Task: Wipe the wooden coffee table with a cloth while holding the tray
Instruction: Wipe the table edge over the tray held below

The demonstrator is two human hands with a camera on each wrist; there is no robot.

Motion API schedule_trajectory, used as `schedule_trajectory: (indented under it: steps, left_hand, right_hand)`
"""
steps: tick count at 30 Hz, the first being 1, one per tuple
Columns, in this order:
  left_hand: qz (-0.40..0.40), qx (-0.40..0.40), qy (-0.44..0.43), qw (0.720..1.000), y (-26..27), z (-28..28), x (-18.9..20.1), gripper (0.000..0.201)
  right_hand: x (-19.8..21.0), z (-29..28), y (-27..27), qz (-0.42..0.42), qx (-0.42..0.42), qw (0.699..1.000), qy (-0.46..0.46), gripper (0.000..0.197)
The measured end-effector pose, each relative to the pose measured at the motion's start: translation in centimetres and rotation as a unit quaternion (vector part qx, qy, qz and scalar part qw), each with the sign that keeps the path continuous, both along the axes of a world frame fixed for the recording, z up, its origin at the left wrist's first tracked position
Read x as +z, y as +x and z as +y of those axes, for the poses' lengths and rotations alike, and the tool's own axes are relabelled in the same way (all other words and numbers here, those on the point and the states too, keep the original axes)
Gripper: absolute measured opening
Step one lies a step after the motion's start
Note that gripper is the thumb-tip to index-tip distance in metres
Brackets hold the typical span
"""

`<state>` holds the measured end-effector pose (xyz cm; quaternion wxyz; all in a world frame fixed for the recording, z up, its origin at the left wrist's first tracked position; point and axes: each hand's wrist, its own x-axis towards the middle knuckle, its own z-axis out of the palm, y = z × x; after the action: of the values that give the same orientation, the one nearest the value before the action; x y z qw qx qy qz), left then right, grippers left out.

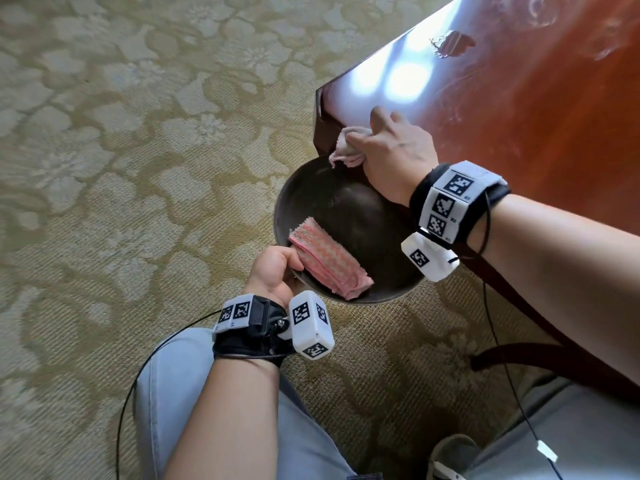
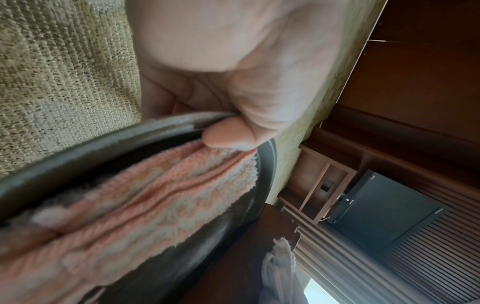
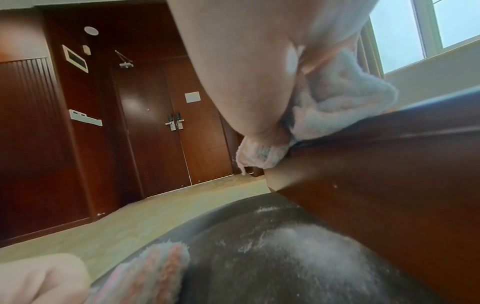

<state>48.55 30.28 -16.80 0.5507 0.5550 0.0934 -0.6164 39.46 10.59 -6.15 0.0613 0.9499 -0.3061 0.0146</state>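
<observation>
A glossy reddish wooden coffee table [image 1: 519, 109] fills the upper right of the head view. My right hand [image 1: 388, 147] grips a bunched pale pink cloth [image 1: 346, 148] at the table's near corner edge; the cloth [image 3: 335, 107] hangs partly over that edge. Just below the corner, my left hand [image 1: 277, 271] holds a dark round tray [image 1: 346, 202] by its rim, thumb over the rim [image 2: 228, 135]. A folded pink-and-white striped cloth [image 1: 329, 261] lies in the tray next to that thumb. The tray's bottom [image 3: 298, 257] shows pale dust smears.
Patterned beige carpet [image 1: 121, 150] spreads left of the table. A chipped spot [image 1: 450, 43] marks the tabletop farther back. Black wrist cables [image 1: 498, 341] hang beside a dark table leg. My knees in light jeans [image 1: 173, 393] are at the bottom. Dark wooden doors [image 3: 155, 113] stand across the room.
</observation>
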Motion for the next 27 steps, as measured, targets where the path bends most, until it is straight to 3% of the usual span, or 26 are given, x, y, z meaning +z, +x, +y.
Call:
schedule_trajectory:
  steps: [7, 13, 17, 21, 24, 27]
  left_hand:
    - [-0.014, 0.001, 0.0, 1.0, 0.2, -0.4, -0.1, 0.081]
    - [0.004, -0.006, -0.01, 1.0, 0.0, -0.3, -0.3, 0.043]
    - [0.006, -0.007, -0.014, 1.0, -0.2, -0.2, -0.3, 0.043]
    - [-0.001, -0.008, -0.016, 1.0, -0.4, -0.2, -0.2, 0.036]
    - [0.001, -0.008, -0.027, 1.0, -0.7, -0.2, -0.1, 0.026]
    - [0.01, -0.006, -0.033, 0.999, -1.0, -0.1, -0.2, 0.029]
  right_hand:
    - [-0.4, -0.1, -1.1, 0.01, 0.02, 1.0, 0.005, 0.023]
    - [-0.1, 0.4, -3.6, 0.01, -0.005, 0.999, 0.031, 0.029]
    - [0.1, 0.9, -5.7, 0.0, -0.007, 0.999, 0.043, 0.028]
    - [-0.3, 2.8, -7.1, 0.044, 0.063, 0.996, 0.054, 0.02]
    - [-0.3, 3.2, -7.5, -0.025, 0.077, 0.994, 0.073, 0.022]
    - [0.7, 1.7, -7.6, -0.132, 0.019, 0.988, 0.076, 0.025]
